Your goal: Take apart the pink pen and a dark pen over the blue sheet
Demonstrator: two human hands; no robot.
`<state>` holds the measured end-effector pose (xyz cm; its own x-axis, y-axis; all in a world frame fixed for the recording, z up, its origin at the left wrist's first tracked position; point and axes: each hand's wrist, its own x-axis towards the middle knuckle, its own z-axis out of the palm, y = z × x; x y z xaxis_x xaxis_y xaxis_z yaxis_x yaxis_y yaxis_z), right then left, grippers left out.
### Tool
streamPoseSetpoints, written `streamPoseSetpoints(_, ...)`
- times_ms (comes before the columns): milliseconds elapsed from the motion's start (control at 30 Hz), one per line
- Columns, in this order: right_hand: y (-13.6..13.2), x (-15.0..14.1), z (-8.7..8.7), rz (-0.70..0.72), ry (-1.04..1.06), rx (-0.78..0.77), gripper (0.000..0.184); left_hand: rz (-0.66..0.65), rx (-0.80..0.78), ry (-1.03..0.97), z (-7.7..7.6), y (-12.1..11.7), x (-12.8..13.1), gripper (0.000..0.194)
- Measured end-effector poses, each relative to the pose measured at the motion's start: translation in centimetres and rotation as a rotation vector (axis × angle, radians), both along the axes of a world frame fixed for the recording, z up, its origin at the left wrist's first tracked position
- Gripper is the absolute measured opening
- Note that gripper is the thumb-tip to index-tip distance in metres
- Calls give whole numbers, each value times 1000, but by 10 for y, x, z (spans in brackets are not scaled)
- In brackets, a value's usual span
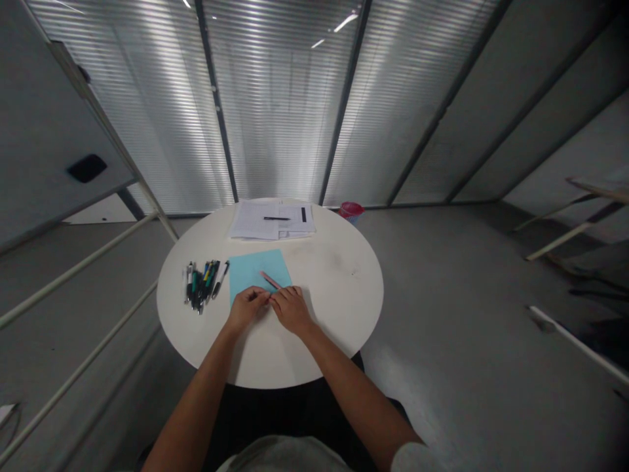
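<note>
Pale blue paper [253, 275] lay just under the fingertips of both hands, where the left hand [248, 309] and the right hand [291, 309] met; the right hand's fingers [281, 296] were curled in and closed on the lower end of a pink pen [269, 280], which slanted up and left from them across the sheet; the left hand's fingers [259, 298] were curled too, touching the right's – whether they also gripped the pen could not be told; a bundle of pens [201, 285] lay left of the fingers, just off the sheet, on a round white table [339, 275]; beyond the fingers sat stacked papers [250, 221] under a black pen [276, 218] – a red cup [351, 211] showed past the far rim.
</note>
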<state>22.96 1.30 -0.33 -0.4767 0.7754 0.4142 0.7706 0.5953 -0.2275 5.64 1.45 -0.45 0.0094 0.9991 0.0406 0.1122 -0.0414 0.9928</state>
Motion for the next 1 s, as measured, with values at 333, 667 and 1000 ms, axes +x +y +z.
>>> streamPoseSetpoints(333,2,8,5,-376,231,-87,21,205,55,-24,-9,3,-4,30)
streamPoseSetpoints(667,6,8,1,-496,167,-145,16,342,309,521,-12,-4,-2,26)
streamPoseSetpoints(1000,5,5,4,-496,116,-120,19,272,297,1074,-11,-10,14,35)
